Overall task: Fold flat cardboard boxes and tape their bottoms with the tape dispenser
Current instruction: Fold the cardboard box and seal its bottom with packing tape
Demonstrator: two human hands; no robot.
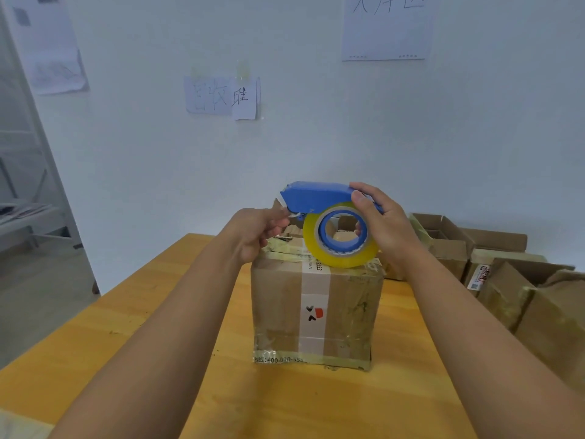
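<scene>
On the table [126, 312], centre of my view, a cardboard box [316, 312] stands folded, old tape strips across its faces. Right hand [384, 226] grips the blue tape dispenser [316, 198] at the roll end, thumb over the handle, fingers curled through the core. The yellow tape roll [340, 236] rests on the box's top edge. Left hand [259, 232] pinches at the tape end just under the dispenser's nose; the tape itself is too clear to make out.

Risks, my judgement: the loose end could snap back onto the roll or stick to my fingers if the pinch slips; pulling hard may tip the unbraced box.

Dispenser long axis runs left-right, roughly level, nose pointing left. More boxes [506, 280] sit at the right.
</scene>
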